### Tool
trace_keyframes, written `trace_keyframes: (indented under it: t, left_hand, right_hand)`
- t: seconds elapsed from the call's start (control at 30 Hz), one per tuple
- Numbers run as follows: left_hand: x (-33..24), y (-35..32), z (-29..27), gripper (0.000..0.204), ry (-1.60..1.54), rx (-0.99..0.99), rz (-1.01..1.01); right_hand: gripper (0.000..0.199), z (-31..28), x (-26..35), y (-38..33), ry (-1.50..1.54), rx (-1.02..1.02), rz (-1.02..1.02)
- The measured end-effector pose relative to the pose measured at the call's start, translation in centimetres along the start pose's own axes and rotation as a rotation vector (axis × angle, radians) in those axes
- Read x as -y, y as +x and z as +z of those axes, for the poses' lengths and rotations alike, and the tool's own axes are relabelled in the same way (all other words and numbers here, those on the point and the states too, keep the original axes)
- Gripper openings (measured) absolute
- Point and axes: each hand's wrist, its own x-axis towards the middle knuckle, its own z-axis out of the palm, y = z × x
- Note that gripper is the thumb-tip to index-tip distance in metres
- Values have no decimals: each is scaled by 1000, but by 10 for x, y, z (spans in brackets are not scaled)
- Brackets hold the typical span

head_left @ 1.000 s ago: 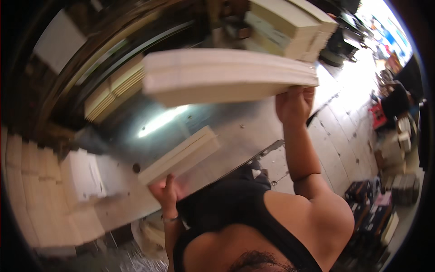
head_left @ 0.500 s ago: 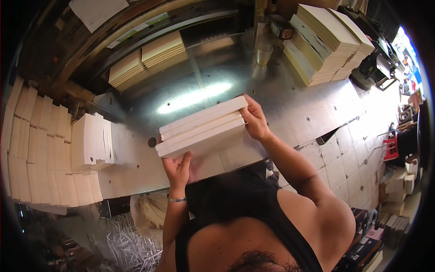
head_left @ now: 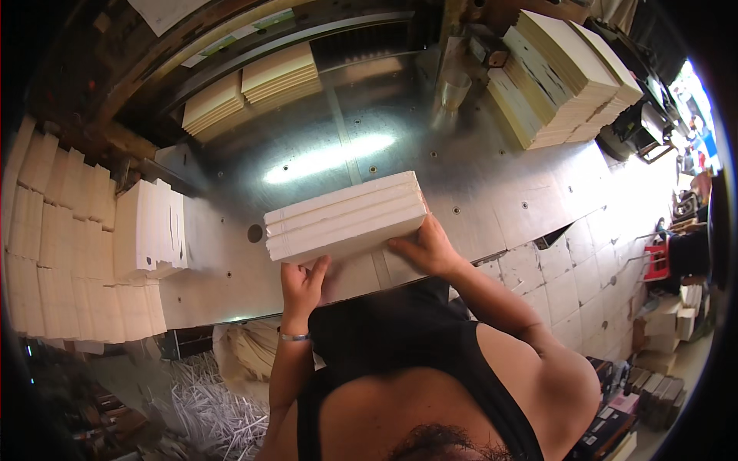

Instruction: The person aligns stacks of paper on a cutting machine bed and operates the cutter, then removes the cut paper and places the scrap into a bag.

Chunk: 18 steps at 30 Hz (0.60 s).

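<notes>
Here you are, both hands on the bundle of white paper blocks (head_left: 344, 213), which sits at or just above the metal table (head_left: 480, 180), near the edge by your body. Your left hand (head_left: 297, 289) has its thumb lifted away from the fingers at the near left corner; your right hand (head_left: 432, 250) straddles the near right corner, thumb spread toward the middle. Fingertips are partly hidden, so I can't tell how firmly either one grips. Watch that left end: it looks ragged, and uneven pressure could let one block slide past its neighbours. The far side appears unsupported, so too hard a near-side push might fan it outward, while a pull could tip it over the edge.
</notes>
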Motion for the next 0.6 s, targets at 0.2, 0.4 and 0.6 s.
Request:
trace_keyframes:
  t: [0.2,0.4,0.6]
  left_hand:
    - [7,-7,14,48,83,-158,72]
    - [-18,-8,32,39,166,-229,174]
    - [8,-20,24,40,182,-246,100]
  right_hand:
    - [101,16,0,-4,82,-106,153]
    - [32,28,-6,-18,10,-367,39]
    - [33,30,-13,-25,-109,-317,55]
